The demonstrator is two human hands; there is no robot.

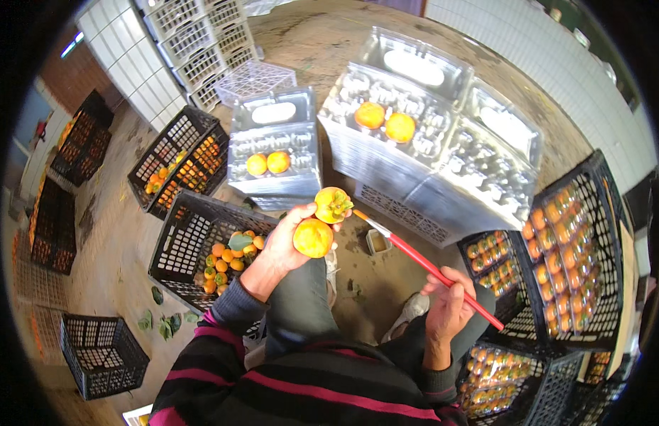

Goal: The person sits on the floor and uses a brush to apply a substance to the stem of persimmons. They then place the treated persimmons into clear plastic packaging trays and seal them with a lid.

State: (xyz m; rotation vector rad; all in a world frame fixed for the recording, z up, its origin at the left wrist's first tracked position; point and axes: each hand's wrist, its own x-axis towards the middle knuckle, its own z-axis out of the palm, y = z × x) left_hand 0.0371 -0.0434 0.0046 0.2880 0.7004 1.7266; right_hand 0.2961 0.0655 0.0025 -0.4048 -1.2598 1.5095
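Two orange persimmons rest in my left hand (289,239): an upper persimmon (329,204) with its green calyx facing up, and a lower persimmon (313,238) showing a smooth side. My right hand (450,303) grips a red-handled paintbrush (422,258), whose bristle tip lies close beside the upper persimmon's calyx; whether they touch is unclear. Beyond my hands, two persimmons (268,163) sit in a clear plastic tray (273,141) on a stack at centre left. Two more persimmons (385,122) lie in a larger clear tray (436,125) to the right.
Left of my knees stands a black plastic crate (169,239) of loose persimmons. Black crates (609,255) with packed persimmons line the right side. A small container (379,242) holding liquid stands on the floor between my feet and the stacks. An empty black crate (103,357) is at lower left.
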